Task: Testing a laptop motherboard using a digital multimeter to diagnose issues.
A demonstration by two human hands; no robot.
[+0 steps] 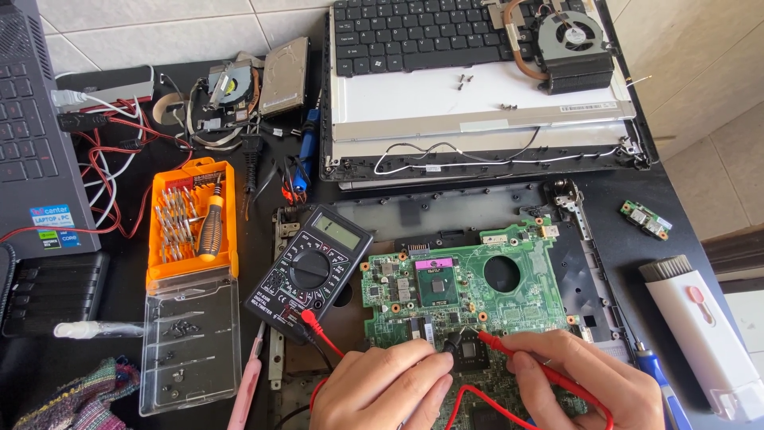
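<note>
A green laptop motherboard (469, 287) lies in an opened black laptop base (585, 271). My left hand (382, 390) pinches a black test probe (452, 348) down onto the board's lower middle. My right hand (589, 382) holds a red test probe (509, 348), its tip touching the board just right of the black one. Red and black leads run from a black multimeter (312, 267) that lies left of the board.
An orange screwdriver bit set (193, 219) with a clear lid (189, 342) sits at left. A detached keyboard and screen panel (477, 87), a cooling fan (574, 44), another laptop (36, 127), a white cleaning brush (700, 334) and a small green board (645, 219) surround the work.
</note>
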